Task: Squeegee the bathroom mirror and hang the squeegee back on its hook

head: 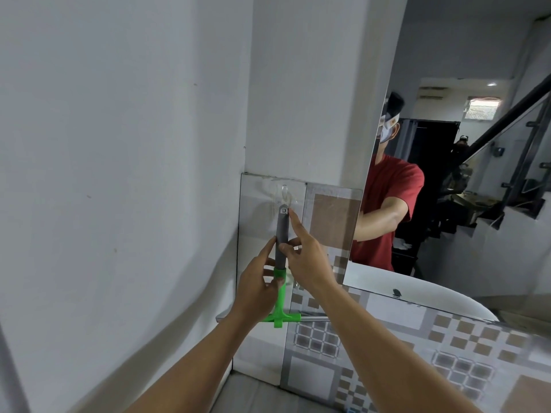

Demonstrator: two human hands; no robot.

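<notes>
The squeegee [281,234] has a grey handle, a green neck and a green crossbar with a metal blade at the bottom. It hangs upright against the tiled wall in the corner. Its top eyelet sits just under a clear plastic hook [284,193] stuck on the tile. My left hand [259,281] grips the handle at the grey-green joint. My right hand [304,254] pinches the handle's middle, index finger stretched up to the eyelet. The mirror [462,189] fills the right side of the view.
A plain white wall takes up the left. Patterned brown and grey tiles [447,338] run below the mirror. A white basin rim [417,293] shows at the mirror's lower edge. The mirror reflects a person in a red shirt and a staircase.
</notes>
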